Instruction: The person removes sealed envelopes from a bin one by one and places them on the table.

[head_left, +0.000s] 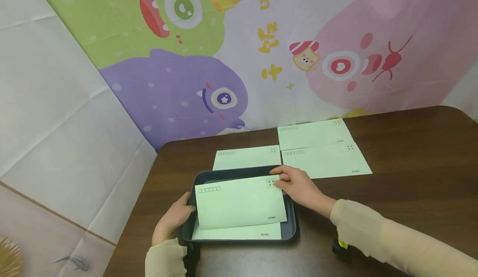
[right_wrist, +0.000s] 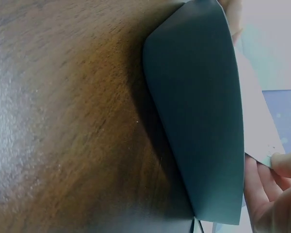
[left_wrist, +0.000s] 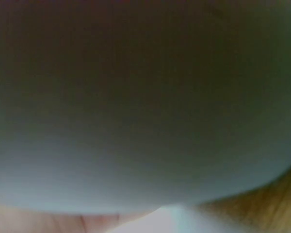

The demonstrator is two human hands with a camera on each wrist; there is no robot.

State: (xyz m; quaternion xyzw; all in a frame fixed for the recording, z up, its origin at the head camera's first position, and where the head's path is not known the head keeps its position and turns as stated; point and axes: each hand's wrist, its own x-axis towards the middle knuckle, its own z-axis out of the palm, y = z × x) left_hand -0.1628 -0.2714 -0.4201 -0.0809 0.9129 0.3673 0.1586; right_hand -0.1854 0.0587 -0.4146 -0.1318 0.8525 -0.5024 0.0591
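Observation:
A dark rectangular tray (head_left: 292, 225) sits on the brown table, tilted slightly in the head view. My left hand (head_left: 172, 218) grips its left side, thumb over the rim. Between the thumb and fingers of my right hand (head_left: 300, 187) is the upper right corner of a pale envelope (head_left: 239, 204), held over the tray. Under it another envelope (head_left: 242, 232) lies in the tray, mostly covered. The right wrist view shows the tray's outer wall (right_wrist: 199, 111) and the pinched envelope (right_wrist: 256, 116) beyond it. A dark, blurred surface fills most of the left wrist view.
Behind the tray, several envelopes lie on the table (head_left: 418, 152): one at the left (head_left: 246, 158), one at the right (head_left: 325, 160), and one farther back (head_left: 313, 133). A cartoon-printed cloth (head_left: 269, 102) hangs behind. A small black and yellow object (head_left: 341, 247) is near the right sleeve.

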